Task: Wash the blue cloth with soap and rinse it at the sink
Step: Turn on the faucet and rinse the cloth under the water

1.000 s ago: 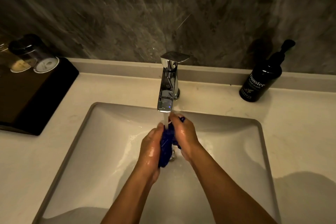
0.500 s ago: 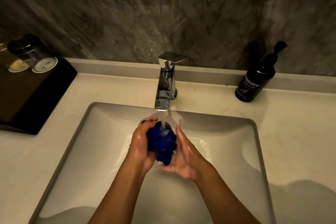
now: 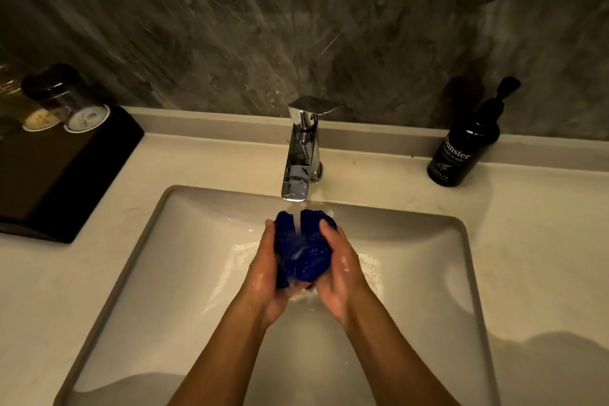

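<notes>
Blue cloth (image 3: 303, 247) between left hand (image 3: 263, 277) and right hand (image 3: 339, 270), under running tap (image 3: 301, 155).

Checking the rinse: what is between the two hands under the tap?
In the head view, the bunched blue cloth sits between the left hand and right hand, with the tap's water stream landing on it.

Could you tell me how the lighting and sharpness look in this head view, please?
Head view: dim, warm light; glare on the faucet; the counter edge bows from wide-angle distortion; water blurs over the cloth; both hands stay fairly sharp.
</notes>
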